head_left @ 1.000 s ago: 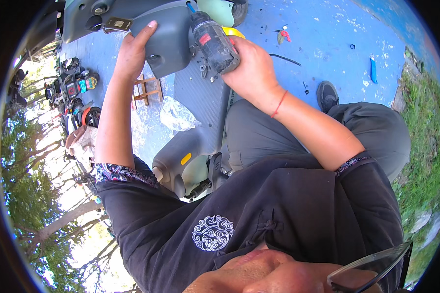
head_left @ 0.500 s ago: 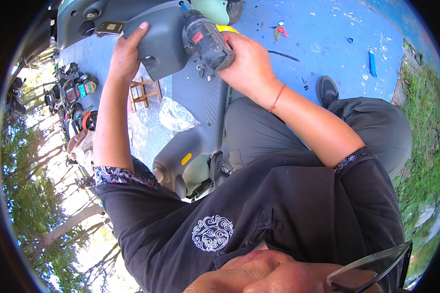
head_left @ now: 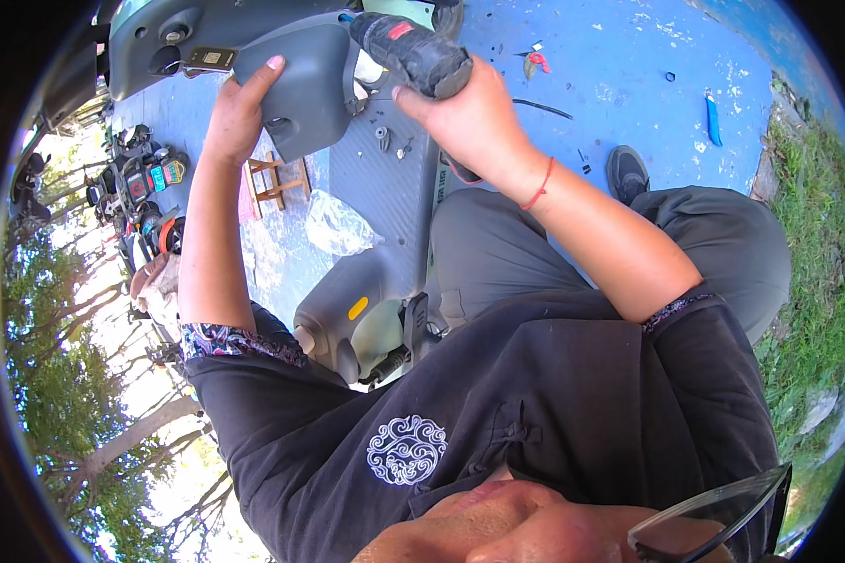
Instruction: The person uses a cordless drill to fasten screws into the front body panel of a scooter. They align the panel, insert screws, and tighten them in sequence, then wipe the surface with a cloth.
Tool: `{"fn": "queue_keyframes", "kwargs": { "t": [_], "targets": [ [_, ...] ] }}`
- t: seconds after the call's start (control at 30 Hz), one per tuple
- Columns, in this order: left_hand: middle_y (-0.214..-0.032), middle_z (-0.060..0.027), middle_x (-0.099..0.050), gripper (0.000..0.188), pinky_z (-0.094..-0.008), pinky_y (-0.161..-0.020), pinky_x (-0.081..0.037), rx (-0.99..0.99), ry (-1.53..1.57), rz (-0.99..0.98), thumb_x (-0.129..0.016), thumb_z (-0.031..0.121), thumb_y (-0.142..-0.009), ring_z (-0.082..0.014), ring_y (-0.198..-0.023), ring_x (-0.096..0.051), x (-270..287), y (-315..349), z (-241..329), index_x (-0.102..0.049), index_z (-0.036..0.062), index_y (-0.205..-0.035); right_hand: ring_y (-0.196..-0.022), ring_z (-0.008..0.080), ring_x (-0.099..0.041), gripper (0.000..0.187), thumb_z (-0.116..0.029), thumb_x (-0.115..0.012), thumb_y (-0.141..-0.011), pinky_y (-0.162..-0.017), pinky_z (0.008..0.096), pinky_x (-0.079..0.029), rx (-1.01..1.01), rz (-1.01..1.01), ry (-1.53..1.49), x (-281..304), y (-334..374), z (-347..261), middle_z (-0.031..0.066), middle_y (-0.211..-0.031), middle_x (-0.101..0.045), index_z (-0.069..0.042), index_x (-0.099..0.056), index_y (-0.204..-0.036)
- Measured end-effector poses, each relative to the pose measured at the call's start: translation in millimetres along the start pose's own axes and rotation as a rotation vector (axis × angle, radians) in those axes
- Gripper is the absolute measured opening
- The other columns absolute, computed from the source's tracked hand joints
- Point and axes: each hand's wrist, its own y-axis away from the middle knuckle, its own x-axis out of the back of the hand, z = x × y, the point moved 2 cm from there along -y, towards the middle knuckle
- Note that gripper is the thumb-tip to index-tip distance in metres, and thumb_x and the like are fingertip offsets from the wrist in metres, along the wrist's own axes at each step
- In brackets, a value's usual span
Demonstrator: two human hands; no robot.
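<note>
Panel: A grey moulded panel is jutting out beside the scooter, sitting between the two hands; whether it is fastened there is not showing.
Left hand: The left hand is gripping the panel's left edge, thumb pressing on the face, fingers disappearing behind; how far they are closing, one cannot tell.
Right hand: Right of the panel, the right hand is curling around the drill, thumb sticking out beneath the body, most fingers hiding behind it.
Blue tip: The drill is aiming its tip at the panel's upper right corner; whether the two are touching is unclear.
Handling: The panel is looking light, stiff and smooth, probably slippery on its broad face and prone to scratching, its edges offering the surer hold. The drill is looking heavier and solid, best held by its handle.
Footboard: Below the panel, a ribbed footboard is carrying small parts.
Surroundings: A tag is hanging left of the panel; a stool and a clear bag are showing below it.
</note>
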Motion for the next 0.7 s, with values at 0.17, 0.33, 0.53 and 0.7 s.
{"fn": "queue_keyframes", "kwargs": {
  "t": [0.17, 0.33, 0.53, 0.7],
  "targets": [
    [-0.114, -0.0117, -0.074, 0.053, -0.0334, -0.096, -0.051, -0.098, -0.048, 0.052, -0.07, 0.041, -0.098, -0.019, -0.102, -0.069, -13.0, 3.0, 9.6, -0.068, -0.0029, -0.126, -0.092, 0.0342, -0.075, 0.036, -0.017, -0.082, -0.082, -0.083, 0.0392, -0.058, 0.169, 0.017, 0.025, 0.6, 2.4, 8.6, 0.0207, -0.1, -0.076, 0.0, -0.071, -0.111],
    [-0.114, -0.0105, -0.073, 0.052, -0.0329, -0.095, -0.052, -0.05, -0.074, 0.03, -0.069, 0.042, -0.098, -0.0183, -0.103, -0.068, -19.2, 11.2, 7.9, -0.069, -0.0028, -0.126, -0.092, 0.0418, -0.072, 0.038, -0.013, -0.081, -0.079, -0.08, 0.0428, -0.058, 0.195, -0.028, 0.144, -5.0, 11.6, 22.1, 0.0226, -0.097, -0.074, -0.002, -0.07, -0.113],
    [-0.114, -0.0105, -0.074, 0.05, -0.0328, -0.094, -0.053, -0.047, -0.085, -0.005, -0.071, 0.038, -0.098, -0.0176, -0.103, -0.069, -13.4, 7.8, 4.1, -0.069, -0.003, -0.126, -0.088, 0.0422, -0.072, 0.037, -0.014, -0.081, -0.078, -0.077, 0.046, -0.058, 0.221, -0.005, 0.193, -6.0, 9.8, 23.1, 0.0212, -0.095, -0.074, -0.002, -0.069, -0.111],
    [-0.112, -0.0112, -0.074, 0.049, -0.0328, -0.094, -0.054, -0.078, -0.138, 0.014, -0.071, 0.038, -0.099, -0.0173, -0.102, -0.069, -16.5, 11.9, 10.1, -0.068, -0.0036, -0.125, -0.089, 0.042, -0.072, 0.039, -0.012, -0.08, -0.077, -0.078, 0.0462, -0.058, 0.25, -0.016, 0.215, -5.0, 10.5, 22.9, 0.0204, -0.095, -0.074, -0.003, -0.069, -0.114]
  ]
}}
